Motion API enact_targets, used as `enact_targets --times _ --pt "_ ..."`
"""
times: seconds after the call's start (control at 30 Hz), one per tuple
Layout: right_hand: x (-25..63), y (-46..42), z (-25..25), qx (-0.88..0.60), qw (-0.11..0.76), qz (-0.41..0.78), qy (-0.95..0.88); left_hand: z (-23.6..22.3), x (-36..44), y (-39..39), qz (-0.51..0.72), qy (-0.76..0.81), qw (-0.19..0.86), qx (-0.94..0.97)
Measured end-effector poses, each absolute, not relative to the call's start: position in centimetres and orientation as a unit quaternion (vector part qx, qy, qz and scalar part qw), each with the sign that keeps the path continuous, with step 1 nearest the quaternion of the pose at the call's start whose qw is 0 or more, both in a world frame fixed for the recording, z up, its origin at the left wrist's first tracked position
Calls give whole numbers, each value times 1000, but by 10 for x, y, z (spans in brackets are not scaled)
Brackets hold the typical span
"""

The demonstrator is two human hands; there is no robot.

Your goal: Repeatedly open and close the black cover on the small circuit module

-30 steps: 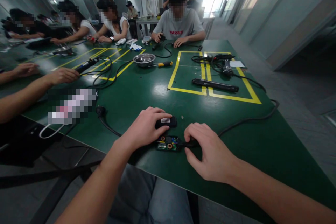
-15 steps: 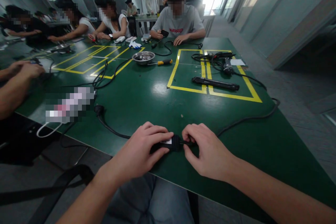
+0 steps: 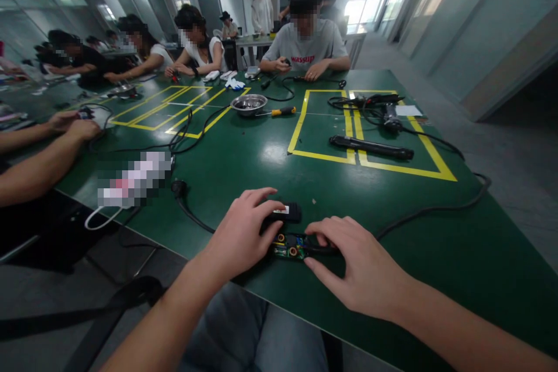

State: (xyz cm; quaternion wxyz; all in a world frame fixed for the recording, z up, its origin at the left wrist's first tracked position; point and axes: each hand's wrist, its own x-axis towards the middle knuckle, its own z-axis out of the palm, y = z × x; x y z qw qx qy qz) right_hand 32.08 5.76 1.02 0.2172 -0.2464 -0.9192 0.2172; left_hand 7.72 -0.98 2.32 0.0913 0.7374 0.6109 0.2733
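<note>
My left hand (image 3: pixel 246 229) pinches a black plastic cover (image 3: pixel 293 213) with a white label, held just beyond a green circuit board (image 3: pixel 288 248). Copper coils and other small parts show on the board, whose left end is hidden by my left hand. At the board's right end, the thumb and fingers of my right hand (image 3: pixel 349 256) close on its two edges. A black cable (image 3: pixel 322 249) runs from that end under my right palm. Another black cable leads left from the board to a plug (image 3: pixel 178 188).
Yellow tape frames mark the green table (image 3: pixel 244 163). A metal bowl (image 3: pixel 249 106), a screwdriver (image 3: pixel 283 111), a black bar-shaped tool (image 3: pixel 370 147) and tangled cables (image 3: pixel 357 102) lie beyond my hands. A pixelated pale object (image 3: pixel 139 177) lies left. Other people sit around the table.
The black cover has come off toward the far side in my left hand, baring the circuit board. My right hand has opened wider around the board's end. The view has shifted slightly.
</note>
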Motion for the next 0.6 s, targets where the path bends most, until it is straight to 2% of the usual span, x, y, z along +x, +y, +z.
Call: enact_targets --times 0.07,0.27,0.6 --pt "321 58 9 -241 212 214 -922 24 77 -29 271 610 73 741" --pt "322 60 6 -235 201 221 -925 24 71 -56 209 609 102 759" --pt "323 60 10 -228 224 221 -922 29 62 -54 241 587 134 761"
